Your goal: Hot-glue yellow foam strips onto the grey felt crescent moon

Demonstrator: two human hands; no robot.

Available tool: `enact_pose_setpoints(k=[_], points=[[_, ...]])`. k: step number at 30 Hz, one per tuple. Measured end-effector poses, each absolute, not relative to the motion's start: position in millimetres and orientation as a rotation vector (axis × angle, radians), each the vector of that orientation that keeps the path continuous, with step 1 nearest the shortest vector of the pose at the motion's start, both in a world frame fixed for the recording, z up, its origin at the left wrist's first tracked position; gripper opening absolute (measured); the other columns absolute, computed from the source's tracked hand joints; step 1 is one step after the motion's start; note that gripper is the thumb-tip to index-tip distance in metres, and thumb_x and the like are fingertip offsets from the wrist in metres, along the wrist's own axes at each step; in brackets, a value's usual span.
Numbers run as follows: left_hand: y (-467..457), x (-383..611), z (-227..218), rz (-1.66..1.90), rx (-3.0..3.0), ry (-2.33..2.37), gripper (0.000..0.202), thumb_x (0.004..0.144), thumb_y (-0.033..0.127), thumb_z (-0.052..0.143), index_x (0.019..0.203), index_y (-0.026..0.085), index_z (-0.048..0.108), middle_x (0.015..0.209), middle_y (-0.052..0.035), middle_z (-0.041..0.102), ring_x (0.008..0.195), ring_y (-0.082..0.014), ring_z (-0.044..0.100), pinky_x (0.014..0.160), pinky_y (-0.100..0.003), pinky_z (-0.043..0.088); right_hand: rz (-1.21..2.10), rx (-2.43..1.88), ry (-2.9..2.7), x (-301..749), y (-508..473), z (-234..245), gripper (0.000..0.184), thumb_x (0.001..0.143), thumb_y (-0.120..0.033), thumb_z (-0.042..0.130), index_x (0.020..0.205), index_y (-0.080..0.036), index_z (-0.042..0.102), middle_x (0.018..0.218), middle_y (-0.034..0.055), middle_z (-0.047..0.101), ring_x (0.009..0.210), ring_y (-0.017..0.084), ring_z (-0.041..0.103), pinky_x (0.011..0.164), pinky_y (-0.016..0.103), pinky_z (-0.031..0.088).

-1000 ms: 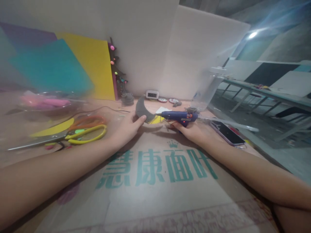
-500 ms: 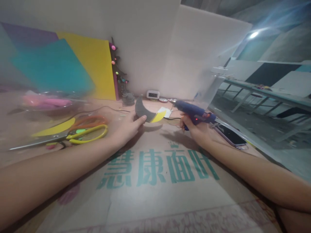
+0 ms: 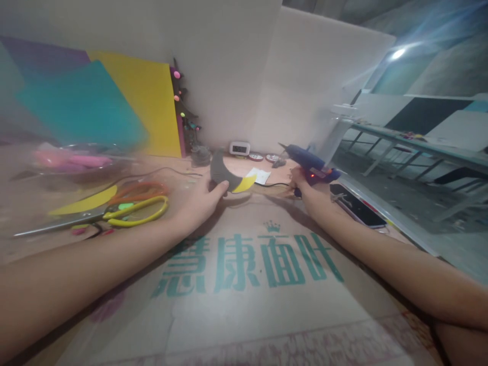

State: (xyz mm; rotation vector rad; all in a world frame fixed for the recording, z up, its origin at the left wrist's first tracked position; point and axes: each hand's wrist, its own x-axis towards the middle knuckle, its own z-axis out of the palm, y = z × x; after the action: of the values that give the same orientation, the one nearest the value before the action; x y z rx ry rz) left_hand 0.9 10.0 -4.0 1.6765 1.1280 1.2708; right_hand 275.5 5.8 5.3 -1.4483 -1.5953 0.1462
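Between the thumb and fingers of my left hand (image 3: 213, 195) is a dark grey crescent moon cutout (image 3: 223, 173) with a yellow tip at its lower right. My right hand (image 3: 305, 185) grips a blue hot glue gun (image 3: 308, 161) by its handle. A small red light glows on the gun, and its nozzle points up and left, apart from the crescent. Behind the crescent's tip lies a white paper scrap (image 3: 259, 176). Beneath both forearms spreads a pale sheet (image 3: 244, 310) printed with green characters.
Yellow-handled scissors (image 3: 137, 216) and a yellow crescent piece (image 3: 86, 200) lie at left, near a bag of pink material (image 3: 76, 160). Coloured sheets (image 3: 152, 107) lean behind. A small digital clock (image 3: 239, 148) stands at the back. A phone (image 3: 358, 208) rests by the right edge.
My right hand has drawn the glue gun right, away from the crescent, and its nozzle has tilted upward. My left hand and the crescent have hardly moved.
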Motion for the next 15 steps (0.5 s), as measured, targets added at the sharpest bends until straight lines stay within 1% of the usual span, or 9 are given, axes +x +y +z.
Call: enact_pose_setpoints(k=[2, 3, 5, 6, 9, 13, 15], points=[[11, 0, -6, 1.292, 1.62, 1.13, 0.023, 0.083, 0.04, 0.056, 0.087, 0.018, 0.055, 0.076, -0.0001, 0.062, 0.064, -0.013, 0.053, 0.06, -0.024, 0.04, 0.093, -1.464, -1.54, 266, -4, 12, 0.033, 0.081, -0.055, 0.059, 0.085, -0.022, 0.063, 0.085, 0.0077, 0.07, 0.089, 0.028, 0.068, 0.082, 0.041, 0.054], [12, 0, -7, 1.297, 1.593, 1.129, 0.024, 0.082, 0.042, 0.057, 0.087, 0.018, 0.055, 0.077, -0.0005, 0.063, 0.065, -0.0132, 0.054, 0.061, -0.024, 0.04, 0.066, -1.475, -1.574, 260, -10, 16, 0.028, 0.079, -0.05, 0.063, 0.086, -0.023, 0.063, 0.088, 0.0081, 0.071, 0.091, 0.029, 0.067, 0.084, 0.042, 0.053], [12, 0, -9, 1.289, 1.574, 1.134, 0.026, 0.082, 0.043, 0.057, 0.087, 0.018, 0.056, 0.075, -0.0005, 0.062, 0.065, -0.0133, 0.054, 0.061, -0.024, 0.04, 0.07, -1.473, -1.745, 250, -19, 22, 0.018, 0.079, -0.042, 0.065, 0.084, -0.024, 0.064, 0.089, 0.0077, 0.071, 0.093, 0.029, 0.066, 0.085, 0.041, 0.053], [12, 0, -8, 1.275, 1.583, 1.136, 0.026, 0.083, 0.043, 0.057, 0.086, 0.018, 0.057, 0.074, -0.0001, 0.062, 0.066, -0.0133, 0.054, 0.061, -0.024, 0.04, 0.099, -1.455, -1.813, 245, -22, 23, 0.015, 0.08, -0.039, 0.063, 0.082, -0.024, 0.064, 0.086, 0.007, 0.071, 0.089, 0.027, 0.066, 0.084, 0.04, 0.053], [11, 0, -6, 1.201, 1.627, 1.124, 0.025, 0.082, 0.043, 0.058, 0.084, 0.018, 0.057, 0.072, 0.0011, 0.059, 0.065, -0.0131, 0.053, 0.059, -0.024, 0.039, 0.218, -1.378, -1.95, 239, -27, 22, 0.016, 0.082, -0.039, 0.06, 0.081, -0.024, 0.064, 0.083, 0.005, 0.07, 0.079, 0.023, 0.066, 0.078, 0.037, 0.054], [9, 1, -2, 1.158, 1.622, 1.11, 0.024, 0.082, 0.042, 0.058, 0.082, 0.018, 0.056, 0.074, 0.0009, 0.059, 0.063, -0.012, 0.052, 0.056, -0.023, 0.039, 0.358, -1.255, -2.085, 240, -26, 15, 0.02, 0.076, -0.041, 0.066, 0.077, -0.021, 0.066, 0.081, 0.0029, 0.07, 0.075, 0.02, 0.065, 0.073, 0.032, 0.052], [9, 1, -1, 1.156, 1.621, 1.122, 0.023, 0.082, 0.041, 0.059, 0.08, 0.017, 0.056, 0.074, 0.0005, 0.059, 0.062, -0.0117, 0.051, 0.055, -0.023, 0.039, 0.401, -1.218, -2.084, 241, -27, 15, 0.022, 0.073, -0.042, 0.068, 0.078, -0.021, 0.067, 0.082, 0.0029, 0.07, 0.075, 0.02, 0.064, 0.07, 0.03, 0.051]])
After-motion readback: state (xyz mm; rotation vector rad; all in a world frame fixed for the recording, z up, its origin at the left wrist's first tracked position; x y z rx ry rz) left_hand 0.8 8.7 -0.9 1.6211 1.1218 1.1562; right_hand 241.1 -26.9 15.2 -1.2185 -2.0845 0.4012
